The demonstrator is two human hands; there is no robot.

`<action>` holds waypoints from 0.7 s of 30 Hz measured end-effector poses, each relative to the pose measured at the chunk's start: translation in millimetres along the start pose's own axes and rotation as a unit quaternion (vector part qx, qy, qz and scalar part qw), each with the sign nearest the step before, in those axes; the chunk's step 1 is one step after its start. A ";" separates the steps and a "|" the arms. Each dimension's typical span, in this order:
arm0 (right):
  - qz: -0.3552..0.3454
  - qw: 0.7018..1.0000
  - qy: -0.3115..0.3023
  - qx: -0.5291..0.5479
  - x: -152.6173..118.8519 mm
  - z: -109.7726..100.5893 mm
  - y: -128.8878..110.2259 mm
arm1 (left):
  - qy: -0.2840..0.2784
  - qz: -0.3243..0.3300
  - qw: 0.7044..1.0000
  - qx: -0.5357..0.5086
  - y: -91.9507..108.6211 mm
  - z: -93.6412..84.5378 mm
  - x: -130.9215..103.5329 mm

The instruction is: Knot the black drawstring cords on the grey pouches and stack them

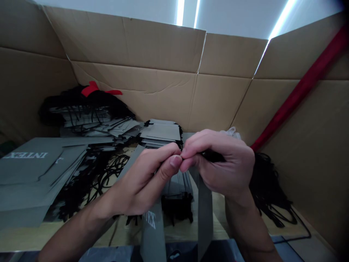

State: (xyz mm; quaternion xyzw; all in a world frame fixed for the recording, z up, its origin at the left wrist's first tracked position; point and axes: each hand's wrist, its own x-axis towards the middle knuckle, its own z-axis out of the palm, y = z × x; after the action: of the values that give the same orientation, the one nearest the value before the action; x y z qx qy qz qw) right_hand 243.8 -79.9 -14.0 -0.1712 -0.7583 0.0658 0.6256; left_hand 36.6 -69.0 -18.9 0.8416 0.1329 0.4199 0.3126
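My left hand (pixel 148 178) and my right hand (pixel 220 160) meet in the middle of the view, both closed in a pinch with their fingertips touching. What lies between the fingertips is too small and covered to make out. Below the hands hangs a grey paper bag (pixel 205 214), seen as two upright panels; white lettering shows on the left one. Its upper part is hidden behind my hands. Directly behind them lies a stack of grey bags (pixel 177 183) with black cord ends at its front.
Large grey bags (pixel 24 174) printed INTEX lie at the left, beside loose black cords (pixel 109 174). A second stack (pixel 160 131) stands farther back. A black cord bundle (pixel 268 189) lies at the right. Cardboard walls (pixel 163 83) surround the table; a red strap (pixel 300 91) slants across the right.
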 end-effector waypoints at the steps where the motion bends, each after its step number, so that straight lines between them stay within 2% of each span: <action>1: -0.004 1.000 0.009 0.004 -0.5 1.5 -0.2 | 0.003 0.010 1.000 0.011 -0.8 0.7 -0.9; 5: -0.011 0.999 0.035 0.019 -2.5 7.8 -0.6 | 0.021 0.037 0.998 0.043 -0.6 3.1 -4.2; 12: 0.050 0.994 0.031 0.094 -4.1 11.8 -2.3 | 0.031 0.067 0.997 0.008 3.5 6.6 -5.7; 16: 0.095 0.992 0.008 0.082 -2.9 2.2 -2.8 | 0.029 -0.003 1.000 0.003 2.2 3.2 -5.5; 21: 0.136 0.989 0.034 0.041 0.1 -15.7 -8.8 | 0.015 -0.079 0.997 -0.008 0.1 -1.0 -4.5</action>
State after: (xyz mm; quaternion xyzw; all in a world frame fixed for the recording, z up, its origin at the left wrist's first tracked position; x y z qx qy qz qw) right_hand 257.4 -89.8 -7.9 -0.2488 -0.7030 0.1750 0.6429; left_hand 33.0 -70.9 -21.2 0.8196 0.2003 0.4071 0.3499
